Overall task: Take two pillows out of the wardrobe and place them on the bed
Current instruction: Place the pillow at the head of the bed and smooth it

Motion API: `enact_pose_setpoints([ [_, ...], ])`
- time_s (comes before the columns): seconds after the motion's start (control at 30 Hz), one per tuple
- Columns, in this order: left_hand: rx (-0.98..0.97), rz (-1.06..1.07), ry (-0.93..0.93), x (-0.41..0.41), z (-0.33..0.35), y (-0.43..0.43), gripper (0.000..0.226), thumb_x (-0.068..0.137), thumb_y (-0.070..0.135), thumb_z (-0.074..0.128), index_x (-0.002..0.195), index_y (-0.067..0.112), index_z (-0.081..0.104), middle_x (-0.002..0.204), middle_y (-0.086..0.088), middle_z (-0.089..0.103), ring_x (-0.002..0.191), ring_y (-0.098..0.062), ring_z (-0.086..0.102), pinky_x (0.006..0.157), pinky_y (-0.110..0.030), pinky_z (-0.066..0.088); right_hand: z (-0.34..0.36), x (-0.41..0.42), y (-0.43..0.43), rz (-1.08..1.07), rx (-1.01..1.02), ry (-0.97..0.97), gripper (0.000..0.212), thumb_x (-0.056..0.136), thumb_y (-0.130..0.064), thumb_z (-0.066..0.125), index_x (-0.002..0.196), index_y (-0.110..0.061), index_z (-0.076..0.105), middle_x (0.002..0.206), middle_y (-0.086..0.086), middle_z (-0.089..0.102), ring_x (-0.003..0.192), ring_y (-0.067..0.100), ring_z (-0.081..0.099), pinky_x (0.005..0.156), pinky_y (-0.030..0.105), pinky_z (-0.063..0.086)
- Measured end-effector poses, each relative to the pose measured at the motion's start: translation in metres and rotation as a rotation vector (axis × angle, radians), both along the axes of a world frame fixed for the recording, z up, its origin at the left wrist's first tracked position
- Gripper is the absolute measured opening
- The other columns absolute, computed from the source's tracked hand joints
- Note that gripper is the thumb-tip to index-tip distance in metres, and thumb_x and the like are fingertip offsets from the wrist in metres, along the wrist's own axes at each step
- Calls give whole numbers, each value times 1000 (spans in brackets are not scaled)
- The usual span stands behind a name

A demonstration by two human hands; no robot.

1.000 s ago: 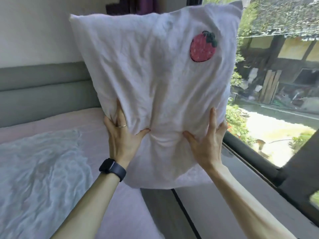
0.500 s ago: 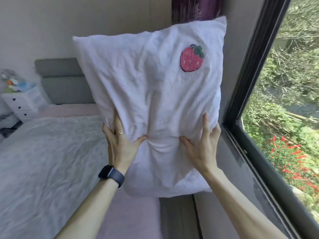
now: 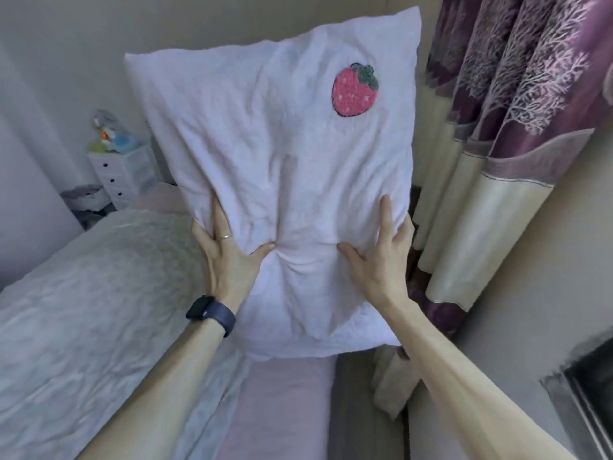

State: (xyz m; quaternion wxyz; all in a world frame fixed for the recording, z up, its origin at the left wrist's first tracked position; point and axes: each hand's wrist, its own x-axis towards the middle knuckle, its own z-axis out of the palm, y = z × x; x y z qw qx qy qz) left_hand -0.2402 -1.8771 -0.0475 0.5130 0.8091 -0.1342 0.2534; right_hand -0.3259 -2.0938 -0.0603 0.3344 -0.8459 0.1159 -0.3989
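Observation:
I hold a white pillow with a red strawberry patch upright in front of me, above the right edge of the bed. My left hand, with a ring and a dark watch on the wrist, grips its lower left part. My right hand grips the lower right part, thumbs pinching the fabric toward the middle. A pale quilt covers the left of the bed. No second pillow and no wardrobe are in view.
A purple and cream curtain hangs at the right, close to the pillow. A small white drawer unit with toys on top stands at the far left by the wall. A dark window frame shows at the lower right.
My view has swung left, away from the window toward the head of the bed. The curtain and drawer unit have come into view. Both hands keep the same grip on the pillow.

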Motion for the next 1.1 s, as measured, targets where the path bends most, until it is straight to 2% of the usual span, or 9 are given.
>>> enact_pose_setpoints([
  [0.13,47,56,22,55,0,-23,125,65,30,92,158,28,9,153,-20,13,141,-28,22,101,-14,18,-2,62,-25,33,33,23,109,83,-31,81,156,-42,1,159,24,8,148,32,16,120,50,21],
  [0.27,64,89,31,108,-6,-47,126,66,34,92,157,34,6,155,-18,11,144,-28,18,109,-22,19,-7,123,-55,80,43,67,107,85,-32,79,156,-42,-1,158,23,8,148,33,14,121,51,20],
  [0.4,99,157,53,159,-12,-79,131,65,42,91,155,43,-4,153,-17,11,142,-29,19,114,-31,23,-16,188,-90,145,69,108,106,85,-34,78,153,-48,-3,156,15,11,145,35,20,120,55,24],
  [0.53,141,233,99,207,-16,-121,129,68,40,89,155,43,-6,156,-19,9,141,-34,24,111,-37,30,-26,258,-135,203,67,165,106,84,-38,78,155,-42,0,151,15,18,141,36,25,117,55,28],
  [0.63,145,256,144,244,-21,-151,130,67,39,90,151,52,-8,159,-17,5,143,-40,24,109,-55,40,-31,307,-166,265,114,209,102,86,-37,76,158,-34,4,153,15,20,141,33,26,119,44,26],
  [0.7,156,282,229,268,-30,-165,129,68,38,90,151,51,-8,160,-16,5,143,-41,26,110,-55,40,-40,336,-182,325,149,268,99,88,-35,75,159,-31,6,157,14,17,142,25,23,112,29,23],
  [0.73,163,295,273,278,-36,-171,130,68,37,90,152,50,-9,159,-16,5,144,-41,24,111,-53,38,-46,349,-190,341,153,298,99,88,-35,75,159,-32,6,158,14,16,143,22,21,110,28,23],
  [0.87,181,284,384,320,-65,-191,132,69,36,90,153,45,-11,159,-17,5,148,-40,16,115,-50,30,-78,400,-216,367,129,416,104,85,-40,77,160,-34,6,161,18,12,149,27,11,117,40,21],
  [1.1,192,261,605,410,-123,-234,133,70,31,90,154,41,-12,156,-22,7,148,-41,16,116,-49,30,-134,494,-258,381,107,630,106,83,-37,78,158,-37,4,157,16,17,145,34,19,114,48,25],
])
